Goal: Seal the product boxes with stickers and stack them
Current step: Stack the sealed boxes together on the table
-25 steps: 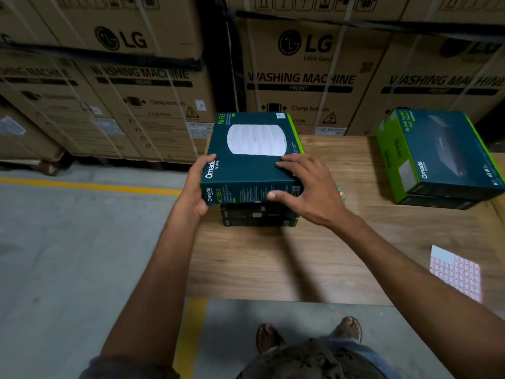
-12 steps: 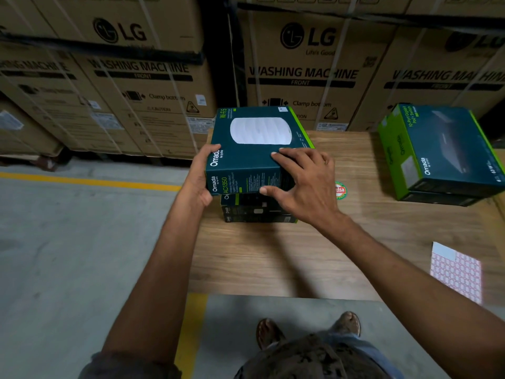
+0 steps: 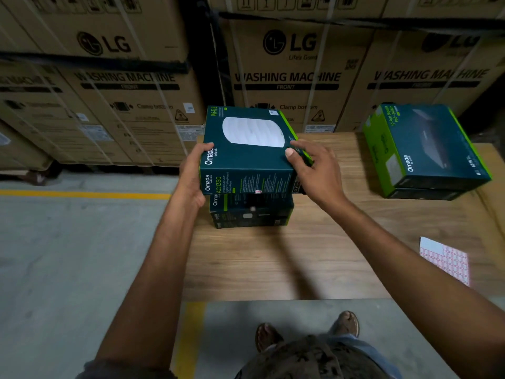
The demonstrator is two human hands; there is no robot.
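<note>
LG washing machine cartons point(image 3: 287, 77) wall off the back. The wooden bench point(image 3: 273, 263) carries everything. Far right sit two switch boxes point(image 3: 426, 149), stacked, well clear of the work. Centre-left is the Omada stack point(image 3: 250, 212), with the top box point(image 3: 246, 157) held over it, skewed and overhanging left. The sticker sheet point(image 3: 444, 259) lies at the near-right edge. The left hand point(image 3: 191, 176) grips the box's near-left corner, thumb on top. The right hand point(image 3: 311, 165) has its thumb on the lid and fingers curled round the right edge. A small pale sticker point(image 3: 258, 192) shows on the near face, so it's likely already sealed. Step looks like stacking: next move needs the box squared and lowered flush. A second ago it sat square on the stack with the right hand across the near-right corner; now that hand is on the side edge and the box is raised.
</note>
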